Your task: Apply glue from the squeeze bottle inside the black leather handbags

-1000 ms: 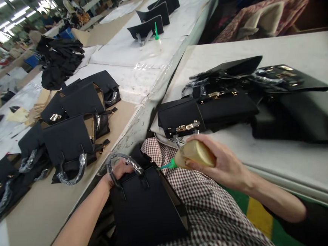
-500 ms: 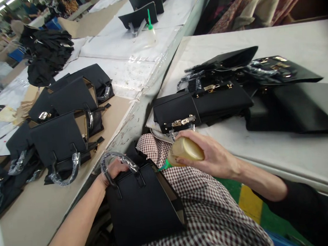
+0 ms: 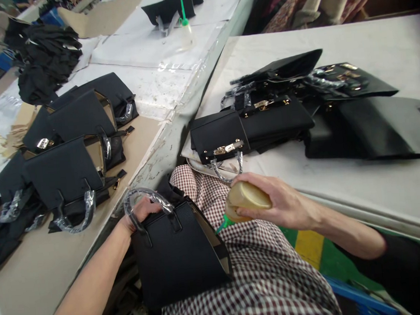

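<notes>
A black handbag (image 3: 179, 257) rests on my lap, its handle (image 3: 153, 196) wrapped in clear plastic film. My left hand (image 3: 144, 212) reaches through the handle and grips the bag's top edge; some of its fingers are hidden behind the panel. In my right hand (image 3: 268, 201) is a tilted squeeze bottle (image 3: 247, 198) of yellowish liquid. Its green nozzle (image 3: 225, 223) points down and left at the bag's open side edge, where a tan lining shows. Whether the tip touches the edge I cannot tell.
Several black handbags (image 3: 65, 169) lie on the left table, with a black heap (image 3: 47, 58) behind. A second green-nozzled bottle (image 3: 186, 33) stands farther back. More black bags with metal clasps (image 3: 276, 123) are piled on the right table (image 3: 387, 192). A checkered cloth (image 3: 263, 279) covers my lap.
My right hand has moved the bottle slightly right and down, so the nozzle tip is lower along the bag's side edge. The left hand keeps its grip. The view has shifted slightly.
</notes>
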`<state>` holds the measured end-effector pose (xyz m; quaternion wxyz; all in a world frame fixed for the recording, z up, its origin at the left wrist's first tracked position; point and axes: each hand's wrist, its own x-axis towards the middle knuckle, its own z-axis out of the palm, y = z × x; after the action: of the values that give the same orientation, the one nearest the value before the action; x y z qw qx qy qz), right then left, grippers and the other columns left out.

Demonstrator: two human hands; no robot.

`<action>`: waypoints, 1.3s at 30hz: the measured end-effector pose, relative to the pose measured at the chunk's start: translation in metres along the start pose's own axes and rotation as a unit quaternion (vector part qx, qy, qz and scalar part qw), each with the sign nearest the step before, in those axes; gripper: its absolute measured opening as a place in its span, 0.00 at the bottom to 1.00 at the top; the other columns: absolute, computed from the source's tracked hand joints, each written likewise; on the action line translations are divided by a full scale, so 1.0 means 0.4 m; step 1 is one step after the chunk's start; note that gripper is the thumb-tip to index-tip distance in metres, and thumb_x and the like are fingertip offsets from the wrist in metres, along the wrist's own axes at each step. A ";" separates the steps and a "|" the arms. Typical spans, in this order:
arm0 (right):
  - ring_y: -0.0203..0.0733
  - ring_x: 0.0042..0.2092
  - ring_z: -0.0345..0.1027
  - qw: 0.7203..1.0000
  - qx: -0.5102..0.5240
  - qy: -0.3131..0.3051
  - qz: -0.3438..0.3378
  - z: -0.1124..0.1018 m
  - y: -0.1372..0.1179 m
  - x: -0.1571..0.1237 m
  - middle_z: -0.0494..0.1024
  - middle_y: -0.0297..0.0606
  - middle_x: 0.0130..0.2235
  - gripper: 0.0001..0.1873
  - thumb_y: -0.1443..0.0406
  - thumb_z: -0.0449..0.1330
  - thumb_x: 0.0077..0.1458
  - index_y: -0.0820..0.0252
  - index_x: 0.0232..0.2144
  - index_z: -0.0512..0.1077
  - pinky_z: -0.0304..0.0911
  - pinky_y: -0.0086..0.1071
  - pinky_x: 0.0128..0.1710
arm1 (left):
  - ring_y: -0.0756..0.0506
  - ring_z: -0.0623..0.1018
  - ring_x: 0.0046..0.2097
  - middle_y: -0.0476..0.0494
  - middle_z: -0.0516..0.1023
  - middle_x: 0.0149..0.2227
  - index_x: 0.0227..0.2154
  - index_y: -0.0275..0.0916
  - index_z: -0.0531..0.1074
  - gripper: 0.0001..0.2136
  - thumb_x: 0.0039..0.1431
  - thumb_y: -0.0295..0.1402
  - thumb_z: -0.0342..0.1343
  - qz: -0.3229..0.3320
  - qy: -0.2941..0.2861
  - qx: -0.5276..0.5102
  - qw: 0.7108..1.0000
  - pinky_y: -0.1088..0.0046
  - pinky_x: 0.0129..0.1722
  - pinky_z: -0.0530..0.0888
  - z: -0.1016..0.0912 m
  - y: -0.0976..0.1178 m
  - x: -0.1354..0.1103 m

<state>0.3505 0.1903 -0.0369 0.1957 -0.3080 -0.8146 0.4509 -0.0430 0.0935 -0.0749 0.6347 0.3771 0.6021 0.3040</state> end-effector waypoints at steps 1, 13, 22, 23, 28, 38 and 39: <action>0.49 0.39 0.76 1.000 0.001 0.004 0.004 0.001 0.002 -0.003 0.81 0.41 0.43 0.23 0.49 0.67 0.62 0.55 0.51 0.70 0.72 0.40 0.39 | 0.42 0.79 0.30 0.47 0.82 0.26 0.27 0.37 0.81 0.10 0.45 0.37 0.71 -0.002 0.000 0.003 1.000 0.66 0.35 0.79 0.002 0.000 0.000; 0.47 0.37 0.75 0.999 -0.016 0.043 -0.015 0.015 -0.002 0.009 0.81 0.41 0.41 0.23 0.49 0.67 0.62 0.57 0.49 0.70 0.70 0.39 0.37 | 0.42 0.79 0.30 0.47 0.81 0.26 0.25 0.37 0.80 0.11 0.47 0.41 0.70 -0.006 -0.006 0.040 0.999 0.64 0.38 0.80 0.019 0.019 -0.008; 0.50 0.41 0.75 0.998 -0.005 -0.044 0.041 0.004 -0.001 -0.026 0.81 0.40 0.43 0.23 0.51 0.69 0.60 0.57 0.51 0.71 0.69 0.42 0.41 | 0.39 0.81 0.32 0.45 0.84 0.28 0.27 0.38 0.80 0.12 0.43 0.41 0.71 -0.018 0.010 0.046 0.999 0.64 0.34 0.79 0.020 0.017 -0.004; 0.50 0.41 0.75 0.998 -0.003 -0.049 0.046 0.003 -0.001 -0.027 0.81 0.40 0.43 0.23 0.51 0.69 0.60 0.57 0.50 0.71 0.69 0.41 0.41 | 0.39 0.81 0.31 0.46 0.83 0.27 0.25 0.38 0.80 0.12 0.42 0.41 0.71 -0.019 0.012 0.046 0.999 0.64 0.33 0.79 0.023 0.017 -0.004; 0.47 0.36 0.74 0.994 0.027 -0.046 0.091 -0.015 -0.011 -0.031 0.81 0.37 0.39 0.23 0.49 0.69 0.58 0.56 0.47 0.74 0.67 0.38 0.36 | 0.41 0.81 0.30 0.48 0.82 0.25 0.24 0.39 0.79 0.08 0.43 0.37 0.69 -0.019 0.025 0.049 0.998 0.68 0.31 0.78 0.029 0.051 -0.030; 0.52 0.42 0.77 0.971 0.128 0.153 0.129 -0.012 0.008 -0.069 0.81 0.41 0.43 0.24 0.48 0.68 0.59 0.54 0.51 0.72 0.74 0.43 0.39 | 0.44 0.82 0.33 0.48 0.85 0.34 0.43 0.37 0.83 0.15 0.51 0.33 0.71 0.032 0.059 0.196 0.978 0.74 0.33 0.78 0.033 0.210 -0.203; 0.53 0.43 0.77 0.973 0.112 0.161 0.125 -0.008 0.014 -0.072 0.81 0.41 0.44 0.25 0.48 0.68 0.59 0.53 0.51 0.72 0.74 0.44 0.40 | 0.45 0.81 0.33 0.48 0.84 0.34 0.43 0.37 0.83 0.14 0.52 0.32 0.70 0.047 0.055 0.208 0.975 0.74 0.34 0.77 0.049 0.210 -0.220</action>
<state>0.3754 0.1747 -0.0413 0.2992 -0.4522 -0.6716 0.5049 -0.0259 0.0619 0.0428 0.4932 0.5115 0.6678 0.2216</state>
